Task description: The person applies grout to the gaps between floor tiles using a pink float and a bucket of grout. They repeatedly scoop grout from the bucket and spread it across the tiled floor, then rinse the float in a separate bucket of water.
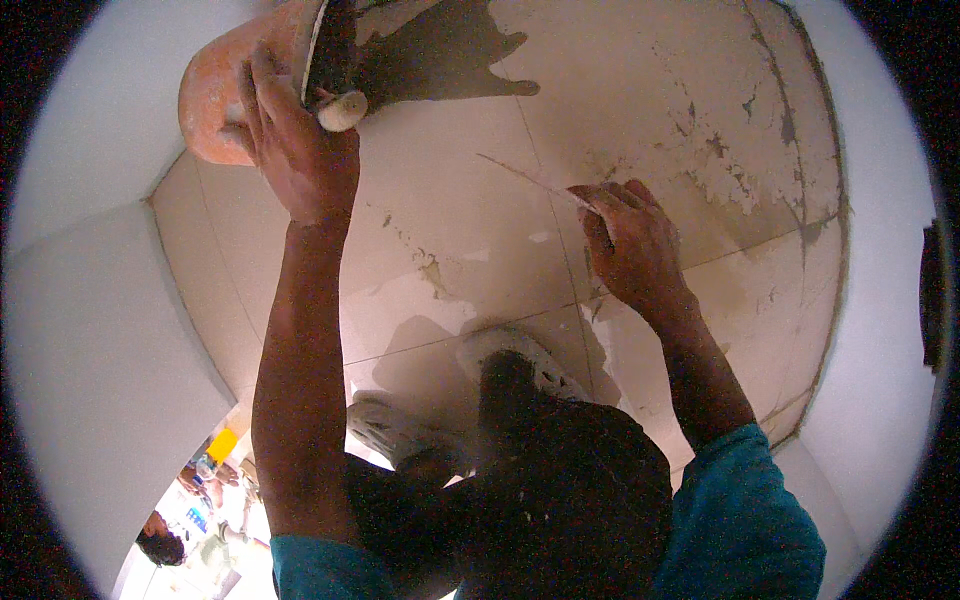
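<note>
My left hand [300, 160] grips an orange bucket [215, 100], its fingers spread along the outer wall near the rim. The bucket lies tipped, its dark mouth facing right. Beside the thumb a pale, rounded handle end [343, 111] sticks out; the rest of that tool is hidden. Dark grey, wet slurry [440, 60] spreads over the tiled floor [450, 200] from the bucket's mouth. To the right, my right hand [635, 240] is closed round a thin, flat tool [530, 178] that points left, just over the floor; its exact kind cannot be made out.
My shoes [520, 355] stand on the tiles close to my body. White walls [110, 290] border the floor on both sides. Dried grey smears [715, 150] mark the tiles at the right. At the lower left, another person [160, 540] is near several bright objects.
</note>
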Motion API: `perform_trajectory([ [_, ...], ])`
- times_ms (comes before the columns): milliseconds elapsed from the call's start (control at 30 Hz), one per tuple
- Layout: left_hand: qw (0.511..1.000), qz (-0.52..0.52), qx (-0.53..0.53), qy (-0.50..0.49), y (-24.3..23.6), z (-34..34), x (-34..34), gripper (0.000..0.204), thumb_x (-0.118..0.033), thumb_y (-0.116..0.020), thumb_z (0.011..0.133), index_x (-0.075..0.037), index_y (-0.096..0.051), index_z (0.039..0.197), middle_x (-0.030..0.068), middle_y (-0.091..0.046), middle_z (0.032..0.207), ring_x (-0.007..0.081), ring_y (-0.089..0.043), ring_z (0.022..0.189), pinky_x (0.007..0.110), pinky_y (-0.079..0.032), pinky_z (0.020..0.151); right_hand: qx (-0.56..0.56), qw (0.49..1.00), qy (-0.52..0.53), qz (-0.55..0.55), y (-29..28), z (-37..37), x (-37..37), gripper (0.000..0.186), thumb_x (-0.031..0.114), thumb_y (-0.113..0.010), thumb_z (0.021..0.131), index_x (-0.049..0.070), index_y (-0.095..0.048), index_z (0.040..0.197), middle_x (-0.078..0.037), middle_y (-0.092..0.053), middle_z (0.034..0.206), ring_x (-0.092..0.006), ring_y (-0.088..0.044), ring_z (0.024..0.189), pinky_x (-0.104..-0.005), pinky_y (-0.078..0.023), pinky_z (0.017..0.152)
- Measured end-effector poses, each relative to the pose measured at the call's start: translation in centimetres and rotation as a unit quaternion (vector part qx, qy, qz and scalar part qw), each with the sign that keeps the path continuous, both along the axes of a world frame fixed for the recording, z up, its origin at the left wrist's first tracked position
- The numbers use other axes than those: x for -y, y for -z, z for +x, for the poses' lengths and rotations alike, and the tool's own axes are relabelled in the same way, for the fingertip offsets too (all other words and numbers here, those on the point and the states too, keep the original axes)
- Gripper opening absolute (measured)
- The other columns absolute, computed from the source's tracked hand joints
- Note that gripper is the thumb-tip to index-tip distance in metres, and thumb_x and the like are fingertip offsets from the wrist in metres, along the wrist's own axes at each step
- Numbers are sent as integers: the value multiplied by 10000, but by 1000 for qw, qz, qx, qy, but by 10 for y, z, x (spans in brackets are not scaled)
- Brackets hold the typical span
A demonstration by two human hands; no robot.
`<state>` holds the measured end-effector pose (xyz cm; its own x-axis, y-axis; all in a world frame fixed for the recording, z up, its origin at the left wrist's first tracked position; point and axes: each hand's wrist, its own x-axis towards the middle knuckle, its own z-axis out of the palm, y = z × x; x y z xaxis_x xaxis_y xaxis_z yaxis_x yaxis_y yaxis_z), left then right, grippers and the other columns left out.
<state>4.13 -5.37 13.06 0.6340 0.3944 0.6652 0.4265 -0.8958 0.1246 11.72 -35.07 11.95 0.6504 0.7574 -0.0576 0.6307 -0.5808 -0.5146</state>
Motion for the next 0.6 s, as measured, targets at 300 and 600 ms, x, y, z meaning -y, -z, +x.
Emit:
perform_trajectory([
  [300,968,-168,187,-27,-5,-23,-11,608,-98,-696,799,13,-398,1318,182,-535,1293,312,-536,1169,410,-437,971,174,973,-148,32,20,-1,-4,322,101,-609,760,141,-646,1078,-56,-632,1092,-255,-548,1022,-435,-434,860],
  [600,796,-518,304,-77,-37,-168,-105,474,-156,-709,806,6,-548,1221,139,-582,1229,292,-583,1071,405,-479,940,246,918,-308,51,51,-33,-42,305,207,-590,772,144,-639,1067,-56,-611,1145,-249,-570,1026,-463,-428,880],
])
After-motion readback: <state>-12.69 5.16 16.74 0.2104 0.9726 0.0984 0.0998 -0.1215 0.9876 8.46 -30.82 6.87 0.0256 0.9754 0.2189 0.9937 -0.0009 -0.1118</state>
